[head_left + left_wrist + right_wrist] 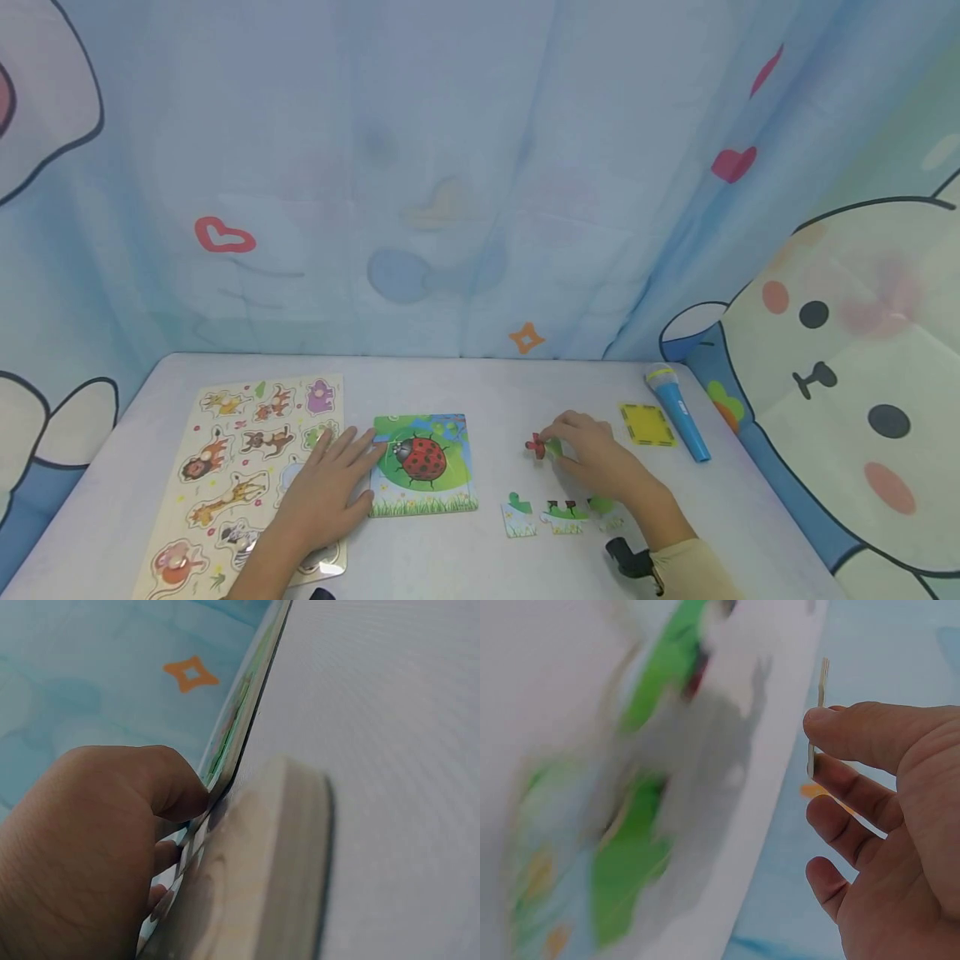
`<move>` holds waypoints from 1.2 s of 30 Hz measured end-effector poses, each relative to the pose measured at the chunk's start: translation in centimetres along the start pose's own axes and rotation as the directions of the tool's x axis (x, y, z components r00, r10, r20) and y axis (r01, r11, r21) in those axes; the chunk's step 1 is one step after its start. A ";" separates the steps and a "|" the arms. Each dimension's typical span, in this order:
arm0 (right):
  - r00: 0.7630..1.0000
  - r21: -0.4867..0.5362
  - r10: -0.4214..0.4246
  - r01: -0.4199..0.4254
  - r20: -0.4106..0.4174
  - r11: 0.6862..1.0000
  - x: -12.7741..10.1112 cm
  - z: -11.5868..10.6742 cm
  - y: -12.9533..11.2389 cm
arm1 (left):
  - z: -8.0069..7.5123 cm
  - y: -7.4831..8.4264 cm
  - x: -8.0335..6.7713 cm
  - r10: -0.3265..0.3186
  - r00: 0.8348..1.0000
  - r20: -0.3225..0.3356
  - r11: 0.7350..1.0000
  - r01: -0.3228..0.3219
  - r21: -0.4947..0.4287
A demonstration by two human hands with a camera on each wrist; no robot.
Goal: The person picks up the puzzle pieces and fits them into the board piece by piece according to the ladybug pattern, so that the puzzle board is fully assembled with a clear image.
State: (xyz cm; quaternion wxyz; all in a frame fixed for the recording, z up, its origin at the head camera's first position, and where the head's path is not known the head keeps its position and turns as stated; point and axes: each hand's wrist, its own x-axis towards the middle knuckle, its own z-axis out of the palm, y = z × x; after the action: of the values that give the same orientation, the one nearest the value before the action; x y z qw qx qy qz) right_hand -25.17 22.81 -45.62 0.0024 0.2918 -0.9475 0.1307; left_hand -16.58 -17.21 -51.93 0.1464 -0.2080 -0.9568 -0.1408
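Observation:
My right hand (592,454) pinches a thin puzzle piece (823,679) between thumb and fingertips, seen edge-on in the right wrist view. Red and green parts show by those fingertips in the head view. Nearer me, below this hand, several loose puzzle pieces with green and grass prints lie on the table, among them a corner-like piece (518,518) and one with dark leg marks (566,518). My left hand (326,492) lies spread over the right side of the animal puzzle board (180,521), its fingertips at the left edge of the ladybug board (423,500).
A yellow square tile (647,426) lies right of my right hand. Past it, a blue toy microphone (686,421) lies near the table's right edge. The printed blue curtain (450,167) hangs behind the white table (435,558).

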 end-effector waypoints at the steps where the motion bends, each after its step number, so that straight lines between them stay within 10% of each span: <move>1: 1.000 -0.005 -0.015 0.015 -0.005 1.000 0.3 0.0 -0.5 | 0.0 0.0 0.0 0.000 1.000 0.002 1.000 0.000 0.000; 20: 0.961 0.006 -0.257 0.258 0.102 0.966 5.3 2.2 -8.1 | 0.2 -0.2 -0.1 -0.005 1.000 0.011 1.000 0.005 0.000; 36: 0.956 -0.040 -0.246 0.255 0.161 0.966 6.9 3.6 -9.8 | 0.1 -0.2 0.0 0.002 1.000 0.004 1.000 -0.002 0.004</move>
State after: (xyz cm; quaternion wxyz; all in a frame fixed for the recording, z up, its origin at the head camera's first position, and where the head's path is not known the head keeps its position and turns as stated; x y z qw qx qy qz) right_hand -25.20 10.37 -46.12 -0.0460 0.4186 -0.9037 0.0776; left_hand -16.66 -17.32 -52.06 0.1452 -0.2087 -0.9572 -0.1382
